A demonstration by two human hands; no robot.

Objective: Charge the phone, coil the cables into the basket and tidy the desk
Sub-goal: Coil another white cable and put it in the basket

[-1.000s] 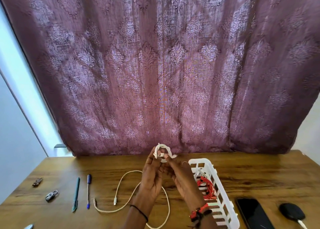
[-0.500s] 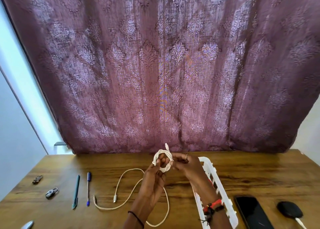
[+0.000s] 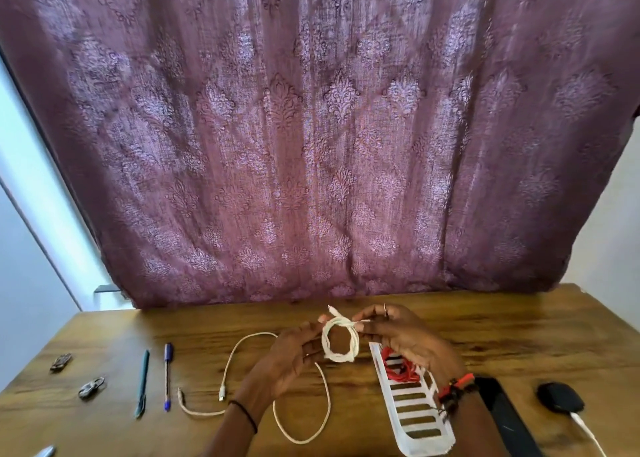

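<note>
Above the counter (image 3: 519, 335), the white coil (image 3: 339, 358) is pinched by left hand (image 3: 287, 363) and right hand (image 3: 405, 339) — its tail, apparently on top, should be tucked before the basket (image 3: 388, 408).

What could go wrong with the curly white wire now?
1. The coiled white cable is only pinched between the left hand and the right hand, with its end poking out on top, so it may spring open.
2. The basket already holds a red cable; the two could tangle.
3. The loose white cable runs under the left forearm and might snag.
</note>
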